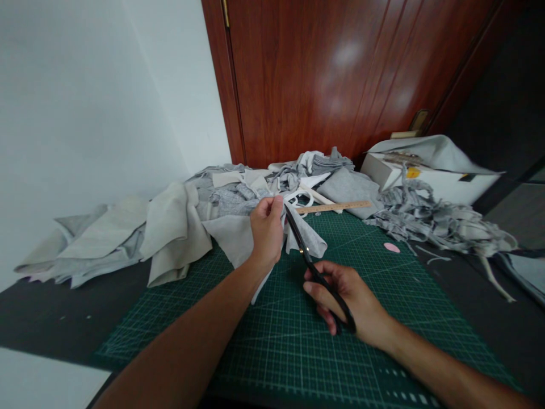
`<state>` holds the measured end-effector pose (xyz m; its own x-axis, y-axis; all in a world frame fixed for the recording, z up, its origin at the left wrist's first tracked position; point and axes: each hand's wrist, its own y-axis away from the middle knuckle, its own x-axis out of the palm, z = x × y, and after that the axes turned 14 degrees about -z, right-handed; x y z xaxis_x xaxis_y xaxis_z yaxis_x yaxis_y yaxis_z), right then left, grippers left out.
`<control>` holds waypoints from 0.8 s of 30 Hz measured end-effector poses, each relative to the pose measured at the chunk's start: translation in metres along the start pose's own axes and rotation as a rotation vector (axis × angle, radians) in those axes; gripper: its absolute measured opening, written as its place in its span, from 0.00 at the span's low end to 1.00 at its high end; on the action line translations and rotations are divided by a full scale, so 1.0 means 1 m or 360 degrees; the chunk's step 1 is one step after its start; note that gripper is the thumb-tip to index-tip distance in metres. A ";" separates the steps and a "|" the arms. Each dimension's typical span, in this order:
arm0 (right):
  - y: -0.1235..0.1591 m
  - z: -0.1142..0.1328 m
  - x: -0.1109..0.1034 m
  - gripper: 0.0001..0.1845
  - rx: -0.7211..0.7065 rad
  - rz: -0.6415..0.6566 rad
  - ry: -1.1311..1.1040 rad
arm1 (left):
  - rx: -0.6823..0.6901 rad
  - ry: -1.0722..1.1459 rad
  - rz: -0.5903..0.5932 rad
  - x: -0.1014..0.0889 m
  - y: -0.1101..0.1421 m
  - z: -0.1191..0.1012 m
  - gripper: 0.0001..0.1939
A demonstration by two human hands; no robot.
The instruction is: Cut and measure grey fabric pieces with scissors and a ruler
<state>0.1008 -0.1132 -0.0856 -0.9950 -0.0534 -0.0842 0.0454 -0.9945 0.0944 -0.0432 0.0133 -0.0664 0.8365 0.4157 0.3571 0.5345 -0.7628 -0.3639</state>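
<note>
Left hand [267, 227]: thumb and fingers are pinched together, with no gap showing, on the upper part of a piece of cloth.
Cloth [232, 236]: light grey, it hangs from the left hand over the mat and spreads out on 2 sides of the hand.
Right hand [343, 291]: fingers are curled around the handles of the scissors, the thumb lying along the near side; how far apart the 2 handles stand, I cannot tell.
Scissors [303, 250]: black, slanting up and leftward from the right hand, with the blades at the cloth just beside the left fingertips; whether they are biting into it is too small to tell.
Mat [272, 352]: green with a pale grid, lying on a black table [51, 309] under both hands.
Ruler [340, 206]: wooden, at the mat's far edge, beside some white loops [307, 195].
Pink piece [392, 247]: oval, flat on the mat's right part.
Left pile [168, 218]: pale cloths, heaped against the wall [106, 102].
Right heap [447, 224]: tangled grey strips in front of a white box [383, 171].
</note>
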 end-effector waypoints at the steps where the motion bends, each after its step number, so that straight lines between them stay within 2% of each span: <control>1: 0.000 0.000 0.000 0.26 0.0002 0.0001 0.0002 | -0.0007 0.0020 0.0004 0.000 0.000 0.000 0.18; 10: 0.001 0.000 0.000 0.29 -0.0054 0.0039 -0.0033 | -0.0091 0.0185 0.0035 0.005 0.006 -0.004 0.14; 24: 0.005 0.005 -0.003 0.35 -0.0169 0.0114 -0.0119 | -0.0089 0.0136 0.0087 0.005 0.017 -0.003 0.17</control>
<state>0.1031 -0.1174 -0.0804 -0.9925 -0.1218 -0.0063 0.1218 -0.9925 -0.0083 -0.0304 0.0010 -0.0688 0.8495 0.3311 0.4108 0.4789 -0.8106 -0.3370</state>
